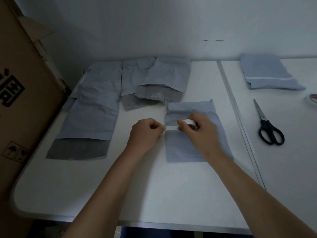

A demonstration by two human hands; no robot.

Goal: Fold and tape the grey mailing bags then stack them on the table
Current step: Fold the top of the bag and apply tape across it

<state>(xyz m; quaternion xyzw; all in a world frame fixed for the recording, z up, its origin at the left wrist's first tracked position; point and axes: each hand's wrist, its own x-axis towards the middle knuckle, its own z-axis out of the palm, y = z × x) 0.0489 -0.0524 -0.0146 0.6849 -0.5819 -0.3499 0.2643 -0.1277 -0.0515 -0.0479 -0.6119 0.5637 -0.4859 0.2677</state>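
Note:
A folded grey mailing bag [185, 148] lies flat on the white table [103, 186] in front of me. Over its fold, my right hand [200, 131] grips a white tape roll [190, 123]. A short strip of tape [171, 128] runs left from the roll, and my left hand [145, 133] pinches its free end at the bag's left edge. Several unfolded grey bags [96, 107] lie spread at the back left, some with dark flaps showing. A stack of folded, taped bags [267, 74] sits at the back right.
Black-handled scissors [267, 126] lie on the right part of the table. Another tape roll [313, 98] is cut off by the right edge. A tall cardboard box [20, 93] stands against the table's left side. A white wall runs behind.

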